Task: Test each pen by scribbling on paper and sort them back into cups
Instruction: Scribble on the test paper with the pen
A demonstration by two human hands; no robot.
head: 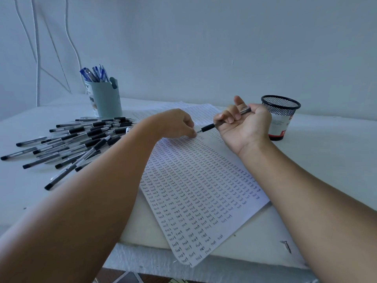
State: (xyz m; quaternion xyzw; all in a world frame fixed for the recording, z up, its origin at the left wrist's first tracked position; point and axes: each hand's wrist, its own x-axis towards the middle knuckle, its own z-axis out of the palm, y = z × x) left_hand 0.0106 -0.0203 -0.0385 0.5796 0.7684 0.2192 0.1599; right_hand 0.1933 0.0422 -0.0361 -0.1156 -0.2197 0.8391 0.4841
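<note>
The paper (pixel 200 193) lies flat on the bench (pixel 326 160), closest to us, full of tiny written words. Above it, the right hand (pixel 242 127) curls around a black pen (pixel 212 126). The pen looks light, stiff and a bit smooth, so its dark rubber part is the best place to hold. The left hand (pixel 177 123) has bent fingers near the pen's tip; I cannot tell if it pinches anything. Farther left is a pile of pens (pixel 77 139). At the back stand a blue cup (pixel 106 99) and a mesh cup (pixel 280 115).
</note>
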